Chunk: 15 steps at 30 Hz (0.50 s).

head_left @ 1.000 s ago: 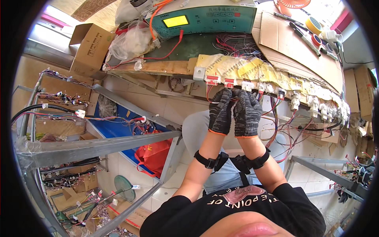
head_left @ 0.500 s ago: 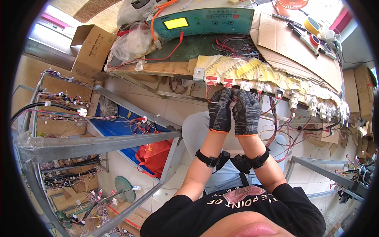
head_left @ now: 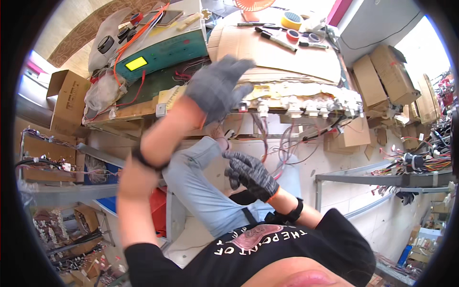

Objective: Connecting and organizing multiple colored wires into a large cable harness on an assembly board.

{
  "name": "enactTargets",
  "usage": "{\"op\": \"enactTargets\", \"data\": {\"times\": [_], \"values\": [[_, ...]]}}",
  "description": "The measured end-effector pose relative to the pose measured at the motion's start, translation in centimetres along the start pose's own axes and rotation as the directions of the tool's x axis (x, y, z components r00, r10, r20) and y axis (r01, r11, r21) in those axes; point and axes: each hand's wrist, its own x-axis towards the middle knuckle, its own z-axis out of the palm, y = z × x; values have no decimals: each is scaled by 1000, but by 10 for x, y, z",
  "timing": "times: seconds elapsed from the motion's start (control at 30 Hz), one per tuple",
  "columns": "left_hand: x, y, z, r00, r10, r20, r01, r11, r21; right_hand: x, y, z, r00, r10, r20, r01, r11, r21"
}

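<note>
My left hand (head_left: 217, 88) is raised with its gloved fingers spread wide, holding nothing, in front of the worktop (head_left: 287, 52) edge and the row of white connectors (head_left: 306, 103) fixed along it. My right hand (head_left: 248, 174) hangs lower over my knee (head_left: 201, 182), fingers loosely curled and empty, just beside the loose wires (head_left: 282, 143) dangling from the connectors. A green box (head_left: 162, 50) sits on the worktop, left of my raised hand.
</note>
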Motion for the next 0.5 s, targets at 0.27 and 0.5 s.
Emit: {"op": "enactTargets", "data": {"times": [0.27, 0.5], "values": [[256, -129, 105, 926, -277, 257, 149, 893, 426, -107, -75, -39, 972, -218, -83, 200, 962, -185], [223, -129, 96, 924, -352, 151, 264, 871, 414, -109, -83, -78, 946, -244, -213, 208, 962, -177]]}}
